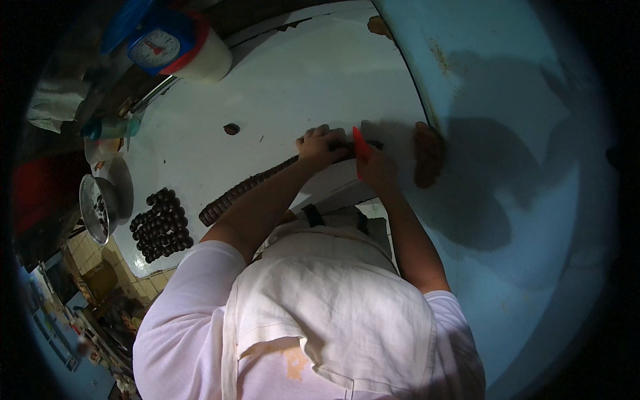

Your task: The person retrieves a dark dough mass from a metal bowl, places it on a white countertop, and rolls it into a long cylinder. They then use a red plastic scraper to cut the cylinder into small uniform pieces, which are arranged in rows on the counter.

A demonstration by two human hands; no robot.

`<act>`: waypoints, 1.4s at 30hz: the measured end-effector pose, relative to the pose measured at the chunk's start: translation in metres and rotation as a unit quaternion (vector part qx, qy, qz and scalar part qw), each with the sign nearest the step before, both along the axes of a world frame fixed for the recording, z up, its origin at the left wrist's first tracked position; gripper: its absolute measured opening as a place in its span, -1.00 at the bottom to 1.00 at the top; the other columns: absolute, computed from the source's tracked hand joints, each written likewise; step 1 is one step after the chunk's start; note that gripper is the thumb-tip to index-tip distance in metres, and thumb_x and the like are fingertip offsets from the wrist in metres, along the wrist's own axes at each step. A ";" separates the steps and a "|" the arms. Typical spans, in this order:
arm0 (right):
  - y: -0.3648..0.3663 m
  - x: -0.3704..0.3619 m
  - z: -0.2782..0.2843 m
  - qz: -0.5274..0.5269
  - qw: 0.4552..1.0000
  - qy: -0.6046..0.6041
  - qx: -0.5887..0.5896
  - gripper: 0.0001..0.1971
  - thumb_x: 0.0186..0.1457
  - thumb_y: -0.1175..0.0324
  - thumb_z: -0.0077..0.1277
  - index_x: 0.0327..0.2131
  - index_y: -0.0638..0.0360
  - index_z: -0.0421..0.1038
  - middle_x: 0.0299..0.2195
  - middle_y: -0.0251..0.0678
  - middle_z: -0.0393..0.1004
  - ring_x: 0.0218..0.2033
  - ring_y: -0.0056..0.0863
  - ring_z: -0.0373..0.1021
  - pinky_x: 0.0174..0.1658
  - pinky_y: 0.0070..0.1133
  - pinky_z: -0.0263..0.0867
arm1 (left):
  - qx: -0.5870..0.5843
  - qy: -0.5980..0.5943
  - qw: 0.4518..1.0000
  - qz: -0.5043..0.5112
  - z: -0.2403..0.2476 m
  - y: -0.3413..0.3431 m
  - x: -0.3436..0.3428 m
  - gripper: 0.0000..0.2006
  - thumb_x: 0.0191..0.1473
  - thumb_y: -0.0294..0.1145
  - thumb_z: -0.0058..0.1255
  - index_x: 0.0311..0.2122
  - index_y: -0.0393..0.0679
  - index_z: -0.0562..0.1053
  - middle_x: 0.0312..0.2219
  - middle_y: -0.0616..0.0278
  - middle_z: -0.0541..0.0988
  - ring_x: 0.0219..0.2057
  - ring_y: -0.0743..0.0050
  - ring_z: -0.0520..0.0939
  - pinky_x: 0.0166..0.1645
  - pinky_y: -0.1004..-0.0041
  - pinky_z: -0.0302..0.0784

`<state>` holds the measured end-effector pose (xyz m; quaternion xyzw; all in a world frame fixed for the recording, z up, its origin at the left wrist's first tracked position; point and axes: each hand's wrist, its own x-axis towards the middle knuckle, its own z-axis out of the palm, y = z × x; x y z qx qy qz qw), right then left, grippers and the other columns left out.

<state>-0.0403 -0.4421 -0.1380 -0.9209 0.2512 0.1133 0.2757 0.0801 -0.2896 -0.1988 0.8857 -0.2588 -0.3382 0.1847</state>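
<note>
A long dark brown dough-like roll runs diagonally across the white table, with crosswise marks along its length that look like cuts. My left hand lies over its right part, fingers curled round it. Closed on a flat red scraper, my right hand is at the roll's right end. The scraper stands on edge close beside my left fingers; whether it touches the roll is hard to tell. Several small dark brown balls sit packed together at the table's left. One dark piece lies alone farther back.
The white table meets a light blue wall on the right. A brown lump sits against that wall. On the left is a metal bowl with dark residue. A blue dial scale and a white bucket stand far left.
</note>
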 end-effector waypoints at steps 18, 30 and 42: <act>0.015 0.025 -0.044 0.095 0.991 0.089 -0.040 -0.80 0.21 0.32 0.01 -0.24 0.19 0.57 -0.29 -0.03 0.63 -0.20 -0.05 0.59 -0.13 -0.17 0.50 | 0.007 -0.065 0.998 0.010 -0.014 -0.010 -0.002 -0.45 0.04 0.14 0.26 0.17 0.41 0.48 0.16 0.29 0.44 0.26 0.03 0.36 0.27 -0.17 0.20; -0.011 0.004 0.002 -0.030 0.999 -0.001 -0.032 -0.69 0.22 0.15 0.06 -0.21 0.22 0.56 -0.35 0.03 0.61 -0.24 0.05 0.57 -0.16 -0.12 0.47 | -0.043 -0.048 0.998 0.020 -0.013 -0.009 -0.003 -0.37 -0.02 0.28 0.25 0.17 0.39 0.49 0.18 0.23 0.44 0.31 0.03 0.32 0.29 -0.20 0.17; -0.007 0.000 -0.006 0.045 0.996 0.081 -0.003 -0.78 0.21 0.27 0.04 -0.19 0.17 0.56 -0.31 -0.04 0.64 -0.22 0.01 0.58 -0.12 -0.14 0.49 | 0.005 -0.006 1.000 -0.013 0.000 -0.025 -0.001 -0.52 0.03 0.17 0.29 0.09 0.47 0.55 0.26 0.28 0.38 0.35 0.00 0.27 0.32 -0.24 0.13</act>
